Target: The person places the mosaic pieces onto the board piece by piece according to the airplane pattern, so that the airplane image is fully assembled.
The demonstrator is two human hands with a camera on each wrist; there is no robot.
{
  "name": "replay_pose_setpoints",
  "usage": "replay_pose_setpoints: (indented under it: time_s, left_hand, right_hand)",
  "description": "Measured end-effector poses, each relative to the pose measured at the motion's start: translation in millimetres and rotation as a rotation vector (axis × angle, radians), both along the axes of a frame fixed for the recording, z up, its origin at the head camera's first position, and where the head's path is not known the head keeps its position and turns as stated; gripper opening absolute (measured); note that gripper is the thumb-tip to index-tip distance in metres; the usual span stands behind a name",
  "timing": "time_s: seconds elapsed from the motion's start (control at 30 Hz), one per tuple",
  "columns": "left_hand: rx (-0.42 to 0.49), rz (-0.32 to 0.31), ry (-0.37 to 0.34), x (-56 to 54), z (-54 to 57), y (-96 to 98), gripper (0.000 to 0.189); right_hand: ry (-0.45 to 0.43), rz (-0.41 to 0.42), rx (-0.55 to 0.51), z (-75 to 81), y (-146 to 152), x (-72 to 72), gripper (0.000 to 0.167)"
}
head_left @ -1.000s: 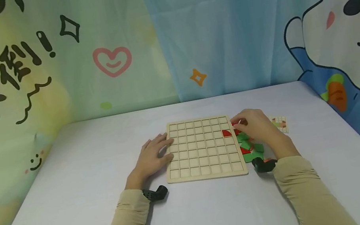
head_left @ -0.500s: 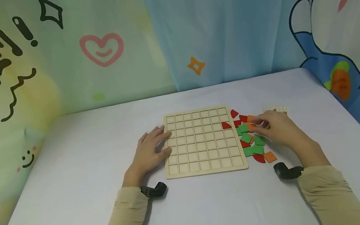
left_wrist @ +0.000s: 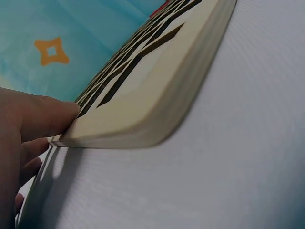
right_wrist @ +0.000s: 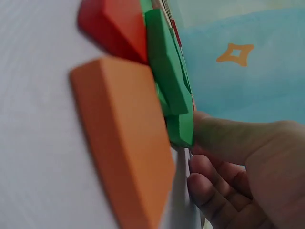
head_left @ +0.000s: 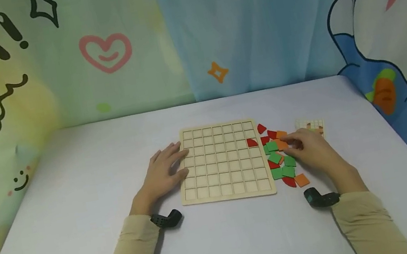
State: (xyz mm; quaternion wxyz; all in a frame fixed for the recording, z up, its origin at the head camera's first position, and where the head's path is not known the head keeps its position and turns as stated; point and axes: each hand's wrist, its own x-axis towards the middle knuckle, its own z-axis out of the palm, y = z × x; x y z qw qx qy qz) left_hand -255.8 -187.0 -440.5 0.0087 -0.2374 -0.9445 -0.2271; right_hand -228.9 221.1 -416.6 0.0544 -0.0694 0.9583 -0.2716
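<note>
A pale wooden grid board (head_left: 223,162) lies flat on the table. My left hand (head_left: 163,170) rests at its left edge, fingers extended, fingertips on the rim; the left wrist view shows a finger on the frame (left_wrist: 119,129). One red quarter-round piece (head_left: 252,142) sits in a cell near the right side. My right hand (head_left: 309,147) is over the pile right of the board, thumb and index fingertips right at an orange tile (head_left: 280,144). In the right wrist view the fingertips are hidden behind green tiles (right_wrist: 167,62); I cannot tell whether they pinch the tile.
Several green tiles (head_left: 288,171), red pieces (head_left: 289,182) and orange tiles (head_left: 302,180) lie loosely along the board's right edge, some overlapping. A small pattern card (head_left: 319,123) lies partly behind my right hand. A printed curtain (head_left: 250,23) hangs behind the white table (head_left: 224,246).
My right hand has moved right, from the pieces by the board's upper right edge to the orange tiles. My left hand stays at the board. The head view has shifted.
</note>
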Motion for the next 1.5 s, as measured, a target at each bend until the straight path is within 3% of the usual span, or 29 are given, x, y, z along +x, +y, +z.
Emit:
replay_pose_setpoints:
  time_s: [0.2,0.83,1.17,1.5]
  left_hand:
    - [-0.009,-0.012,0.02,-3.9,4.7,-2.7,0.055]
    - [-0.02,0.022,0.006,-0.1,-1.9,-3.1,0.055]
    - [-0.033,0.036,0.04,1.9,-2.2,2.6,0.055]
    - [-0.016,0.036,0.046,3.6,-1.7,5.0,0.053]
  right_hand:
    - [0.007,-0.025,-0.018,1.3,-1.4,-0.5,0.038]
    - [0.022,-0.046,-0.039,0.1,-2.2,-2.9,0.034]
    - [0.06,-0.025,-0.009,11.1,0.5,3.2,0.034]
    - [0.062,0.018,0.021,22.6,-18.6,3.2,0.034]
